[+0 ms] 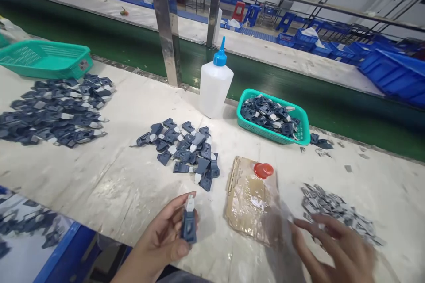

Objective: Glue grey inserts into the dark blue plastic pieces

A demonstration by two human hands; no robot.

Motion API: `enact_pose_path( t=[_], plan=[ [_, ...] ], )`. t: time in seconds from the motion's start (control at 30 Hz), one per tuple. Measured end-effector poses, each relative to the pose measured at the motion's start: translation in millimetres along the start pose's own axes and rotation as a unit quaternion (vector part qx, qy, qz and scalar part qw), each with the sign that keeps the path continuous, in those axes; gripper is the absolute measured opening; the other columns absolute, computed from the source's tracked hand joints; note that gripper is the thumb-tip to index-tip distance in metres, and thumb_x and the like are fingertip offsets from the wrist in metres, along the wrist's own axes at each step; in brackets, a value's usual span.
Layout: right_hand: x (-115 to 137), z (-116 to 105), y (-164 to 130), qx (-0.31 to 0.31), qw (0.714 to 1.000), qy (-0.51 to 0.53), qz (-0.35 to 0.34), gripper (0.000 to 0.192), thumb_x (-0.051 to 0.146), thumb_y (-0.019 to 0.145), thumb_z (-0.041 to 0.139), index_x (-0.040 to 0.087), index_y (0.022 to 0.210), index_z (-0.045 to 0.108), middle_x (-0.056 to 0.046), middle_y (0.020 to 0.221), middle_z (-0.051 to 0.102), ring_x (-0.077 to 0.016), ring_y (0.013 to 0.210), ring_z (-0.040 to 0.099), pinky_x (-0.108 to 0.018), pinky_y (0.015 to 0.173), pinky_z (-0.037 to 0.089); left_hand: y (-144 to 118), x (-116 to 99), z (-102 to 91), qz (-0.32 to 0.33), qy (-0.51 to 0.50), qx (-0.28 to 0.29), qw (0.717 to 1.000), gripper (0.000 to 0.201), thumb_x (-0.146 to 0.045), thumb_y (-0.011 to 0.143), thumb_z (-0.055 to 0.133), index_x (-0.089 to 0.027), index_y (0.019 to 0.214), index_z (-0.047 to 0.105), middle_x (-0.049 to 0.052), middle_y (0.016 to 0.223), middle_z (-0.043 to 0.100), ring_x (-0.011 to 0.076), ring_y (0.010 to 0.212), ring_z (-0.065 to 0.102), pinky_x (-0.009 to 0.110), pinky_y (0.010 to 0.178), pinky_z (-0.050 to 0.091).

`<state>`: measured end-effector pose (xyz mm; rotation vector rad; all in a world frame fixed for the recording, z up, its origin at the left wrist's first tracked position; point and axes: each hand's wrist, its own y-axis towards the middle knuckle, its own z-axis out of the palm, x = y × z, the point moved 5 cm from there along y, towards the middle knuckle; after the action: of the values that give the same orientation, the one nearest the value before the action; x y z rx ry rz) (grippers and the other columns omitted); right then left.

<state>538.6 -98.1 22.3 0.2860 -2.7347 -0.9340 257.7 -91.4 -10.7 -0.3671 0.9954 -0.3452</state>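
Note:
My left hand (162, 239) holds a small dark blue plastic part (189, 223) with a pale grey tip, pinched upright between thumb and fingers near the table's front edge. My right hand (335, 250) is blurred, fingers spread, hovering over the near edge of a heap of small grey pieces (335, 210) at the right; nothing is seen in it. Between the hands lies a piece of brown cardboard under glossy film (250, 201) with a red cap (263, 170) on its far corner. A loose pile of blue parts (186, 150) lies just beyond my left hand.
A white glue bottle with a blue nozzle (215, 82) stands behind the pile. A teal basket of blue parts (274, 117) sits at its right, another teal basket (46, 58) far left above a large spread of parts (56, 110). A green conveyor (265, 77) runs behind; a metal post (164, 22) rises.

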Motion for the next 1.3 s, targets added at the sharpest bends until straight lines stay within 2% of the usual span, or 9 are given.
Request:
enact_pose_path(
  t=[0.1,0.2,0.37,0.53,0.7,0.93,1.13,1.23,1.3],
  plan=[
    [18.3,12.9,24.1,0.008,1.000,0.015,-0.020,0.014,0.033,0.082,0.056,0.020,0.081,0.062,-0.009,0.093,0.054,-0.0200,0.083,0.047,-0.039,0.075,0.036,-0.3,2.7,-0.1,-0.001,0.011,-0.007,1.000,0.050,-0.039,0.057,0.081,-0.036,0.105,0.067,0.000,0.078,0.066,0.0135,0.074,0.057,0.020,0.058,0.041],
    [28.5,25.7,35.3,0.024,0.999,0.021,-0.039,0.010,0.029,0.081,0.058,0.019,0.081,0.061,-0.008,0.094,0.053,-0.0196,0.088,0.046,-0.038,0.077,0.036,-2.5,4.5,0.5,0.008,0.004,0.000,1.000,0.044,-0.035,0.061,0.080,-0.039,0.103,0.068,0.000,0.080,0.066,0.0135,0.071,0.056,0.022,0.060,0.042],
    [32.1,34.0,38.2,0.057,0.996,0.029,-0.054,0.007,0.025,0.080,0.059,0.019,0.079,0.061,-0.008,0.095,0.053,-0.0190,0.087,0.044,-0.038,0.077,0.036,-6.9,7.0,-4.4,-0.018,-0.016,-0.005,1.000,0.044,-0.036,0.068,0.074,-0.038,0.111,0.063,0.001,0.089,0.065,0.0189,0.080,0.058,0.026,0.066,0.048],
    [33.3,34.7,38.0,0.064,0.995,0.034,-0.067,0.004,0.023,0.079,0.061,0.019,0.079,0.061,-0.007,0.093,0.054,-0.0185,0.086,0.046,-0.039,0.078,0.035,-5.7,5.4,-8.8,-0.059,-0.060,-0.032,0.996,0.038,-0.038,0.067,0.075,-0.039,0.104,0.067,-0.001,0.091,0.068,0.0165,0.086,0.060,0.019,0.070,0.050],
    [33.7,37.0,37.2,0.075,0.994,0.029,-0.072,0.004,0.023,0.078,0.062,0.019,0.079,0.061,-0.007,0.095,0.054,-0.0185,0.086,0.046,-0.040,0.080,0.035,-2.5,1.6,-8.8,-0.056,-0.103,-0.010,0.993,0.035,-0.034,0.068,0.074,-0.037,0.102,0.068,-0.004,0.084,0.071,0.0150,0.079,0.063,0.019,0.068,0.053],
    [35.7,37.2,37.6,0.078,0.993,0.023,-0.081,0.006,0.022,0.077,0.064,0.018,0.080,0.062,-0.008,0.095,0.054,-0.0199,0.087,0.046,-0.040,0.080,0.036,-8.8,-2.3,-8.9,-0.071,-0.083,-0.088,0.990,0.033,-0.034,0.069,0.074,-0.036,0.102,0.068,-0.003,0.088,0.073,0.0184,0.093,0.063,0.023,0.076,0.053],
    [37.8,34.8,38.9,0.069,0.995,0.016,-0.076,0.007,0.023,0.077,0.064,0.018,0.080,0.062,-0.009,0.095,0.054,-0.0199,0.087,0.044,-0.039,0.078,0.037,-9.1,-0.2,-10.4,-0.064,-0.056,-0.112,0.990,0.035,-0.037,0.065,0.077,-0.033,0.098,0.070,-0.003,0.085,0.074,0.0185,0.101,0.060,0.027,0.096,0.040],
    [38.2,36.1,38.2,0.073,0.994,0.014,-0.080,0.007,0.023,0.077,0.064,0.017,0.080,0.062,-0.009,0.095,0.054,-0.0201,0.088,0.045,-0.039,0.078,0.037,-9.5,1.6,-12.9,-0.075,-0.045,-0.127,0.988,0.031,-0.039,0.064,0.077,-0.034,0.094,0.072,-0.004,0.092,0.074,0.0212,0.111,0.054,0.032,0.103,0.033],
    [38.3,37.0,38.3,0.080,0.993,0.013,-0.082,0.006,0.022,0.077,0.064,0.017,0.080,0.062,-0.009,0.094,0.054,-0.0202,0.088,0.045,-0.040,0.079,0.037,-9.0,2.3,-13.2,-0.076,-0.052,-0.122,0.988,0.029,-0.038,0.063,0.078,-0.035,0.091,0.072,-0.005,0.098,0.073,0.0217,0.112,0.054,0.033,0.103,0.034]
  ],
)
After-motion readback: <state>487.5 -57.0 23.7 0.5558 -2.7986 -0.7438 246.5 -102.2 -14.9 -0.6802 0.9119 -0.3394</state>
